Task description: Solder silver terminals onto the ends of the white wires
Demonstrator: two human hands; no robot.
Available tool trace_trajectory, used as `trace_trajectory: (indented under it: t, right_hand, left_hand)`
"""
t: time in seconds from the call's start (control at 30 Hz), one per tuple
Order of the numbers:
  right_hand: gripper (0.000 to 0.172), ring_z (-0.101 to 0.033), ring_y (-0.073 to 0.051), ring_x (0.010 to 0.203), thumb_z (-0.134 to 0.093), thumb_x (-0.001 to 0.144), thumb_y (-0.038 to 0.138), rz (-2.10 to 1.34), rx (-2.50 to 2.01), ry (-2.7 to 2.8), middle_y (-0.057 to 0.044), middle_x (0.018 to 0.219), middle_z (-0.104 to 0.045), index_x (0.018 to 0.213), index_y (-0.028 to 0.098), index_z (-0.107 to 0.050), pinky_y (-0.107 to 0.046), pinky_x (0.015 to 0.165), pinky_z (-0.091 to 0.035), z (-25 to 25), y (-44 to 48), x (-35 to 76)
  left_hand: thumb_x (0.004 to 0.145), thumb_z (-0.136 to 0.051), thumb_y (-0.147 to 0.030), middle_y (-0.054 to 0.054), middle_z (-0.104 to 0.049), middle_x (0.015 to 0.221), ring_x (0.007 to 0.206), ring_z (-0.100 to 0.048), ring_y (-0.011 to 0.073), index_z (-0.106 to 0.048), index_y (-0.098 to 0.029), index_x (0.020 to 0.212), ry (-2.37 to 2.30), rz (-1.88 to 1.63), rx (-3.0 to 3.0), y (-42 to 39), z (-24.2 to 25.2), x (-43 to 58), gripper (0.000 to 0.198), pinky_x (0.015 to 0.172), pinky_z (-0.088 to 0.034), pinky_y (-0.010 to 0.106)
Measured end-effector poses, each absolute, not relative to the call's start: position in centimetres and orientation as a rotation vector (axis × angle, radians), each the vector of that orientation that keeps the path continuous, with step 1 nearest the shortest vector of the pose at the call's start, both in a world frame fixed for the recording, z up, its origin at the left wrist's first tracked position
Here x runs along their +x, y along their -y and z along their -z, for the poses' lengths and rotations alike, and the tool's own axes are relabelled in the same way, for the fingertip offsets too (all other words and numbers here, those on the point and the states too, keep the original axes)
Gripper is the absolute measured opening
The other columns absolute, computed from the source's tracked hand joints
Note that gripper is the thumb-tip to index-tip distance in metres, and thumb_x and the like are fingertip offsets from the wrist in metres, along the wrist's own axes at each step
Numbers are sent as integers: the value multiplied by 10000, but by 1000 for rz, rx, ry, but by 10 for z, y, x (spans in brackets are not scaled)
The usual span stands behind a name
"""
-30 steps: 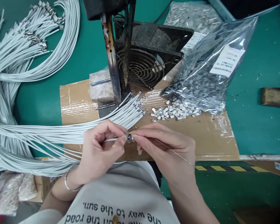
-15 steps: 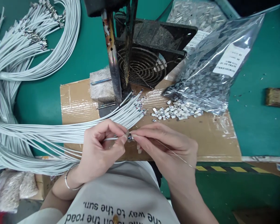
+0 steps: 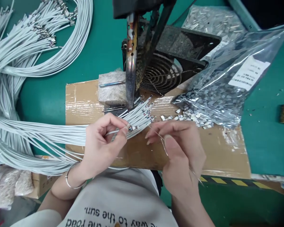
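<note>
My left hand (image 3: 101, 146) pinches a white cable near its end between thumb and forefinger. A small silvery metal connector (image 3: 134, 128) sits at that cable's tip, just past the fingertips. My right hand (image 3: 183, 154) holds a thin solder wire (image 3: 161, 138), which runs out past the fingers towards the connector and out behind the palm. The wire's tip is apart from the connector. Behind my left hand lies a bundle of white cables (image 3: 54, 132) with stripped, coloured ends. A soldering iron (image 3: 130, 69) points down over those ends, its tip close above them.
Loose metal connectors (image 3: 198, 118) lie on a cardboard sheet (image 3: 227, 151), beside a clear bag (image 3: 217, 85) full of them. A black fan (image 3: 165, 72) stands behind the iron, next to a wrapped block (image 3: 111, 91). More cables (image 3: 68, 53) are heaped at the left.
My right hand has drawn away to the right from my left fingertips, its fingers parting more. The connector on the cable now shows clearly. The view has shifted slightly.
</note>
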State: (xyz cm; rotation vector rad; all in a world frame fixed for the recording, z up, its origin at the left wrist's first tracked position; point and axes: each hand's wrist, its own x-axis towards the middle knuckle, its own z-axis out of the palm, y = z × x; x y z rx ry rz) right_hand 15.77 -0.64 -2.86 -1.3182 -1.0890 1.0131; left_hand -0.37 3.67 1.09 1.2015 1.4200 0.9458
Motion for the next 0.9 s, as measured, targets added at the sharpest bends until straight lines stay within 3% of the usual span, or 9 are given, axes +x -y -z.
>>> trace_trajectory:
  t: [0.1,0.23,0.3,0.57,0.9]
  right_hand:
    - [237,-580,-141,813,-505,1057,169,-946,-1327,1207,-1,869,-595,826,221,-517,-308,740,-489,25,0,157]
    - [144,-685,-208,1109,-622,979,100,-983,-1257,1215,-42,1155,-708,912,223,-586,-399,986,-551,22,-8,155]
    - [177,-724,-223,1153,-655,947,59,-1016,-1227,1170,-42,1227,-738,927,228,-604,-416,1039,-567,20,-10,152]
    - [246,-802,-144,1057,-705,884,-17,-1013,-1220,1094,-12,1152,-824,904,222,-650,-215,932,-640,15,-17,142]
    - [230,-820,-167,1013,-710,889,12,-946,-1281,1035,-18,1084,-843,819,220,-644,-261,899,-670,12,-24,140]
  left_hand:
    - [791,-732,-31,25,-750,792,551,-502,44,-679,-149,724,-1417,-986,1208,-42,-11,-3,146,444,-286,161]
    - [781,-727,-11,21,-750,790,574,-548,50,-677,-148,726,-1423,-1020,1191,-48,-11,-3,156,460,-328,156]
    - [785,-723,-6,24,-756,802,617,-593,64,-682,-150,736,-1430,-1034,1186,-50,-11,-4,158,486,-362,159]
    - [796,-711,-15,13,-750,807,630,-583,81,-672,-167,747,-1453,-1047,1194,-56,-13,-3,164,496,-361,196]
    - [814,-727,-56,25,-762,824,611,-546,99,-651,-187,736,-1457,-1023,1176,-60,-14,-1,170,471,-311,243]
